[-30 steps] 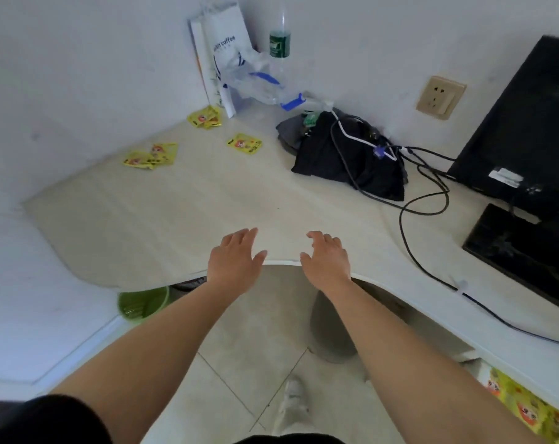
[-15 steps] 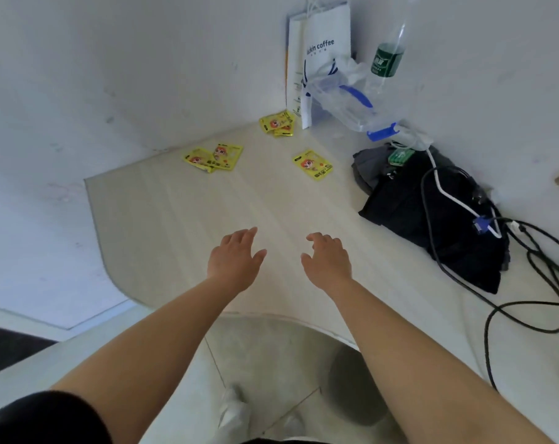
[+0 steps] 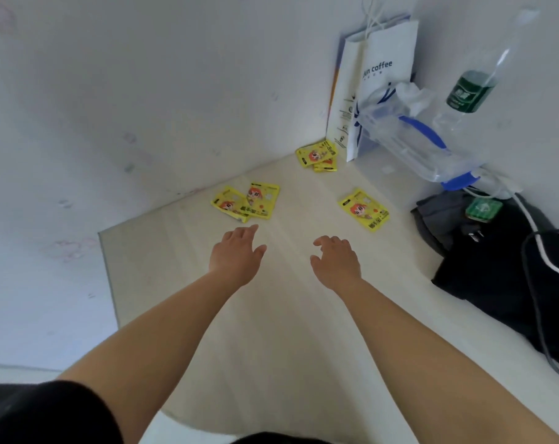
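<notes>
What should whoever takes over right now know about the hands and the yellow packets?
Left hand: open, empty, fingers just short of the left pair of packets.
Right hand: open, fingers loosely curled, empty.
Single packet lies ahead of the right hand; back pair sits by the paper bag.
Done: no packet picked up yet.
Left: likely gathering all of them, nearest pair first.

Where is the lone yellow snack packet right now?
Head view: the lone yellow snack packet lies flat on the pale desk, right of centre, just beyond the right hand, left of the black cloth bag.
</notes>
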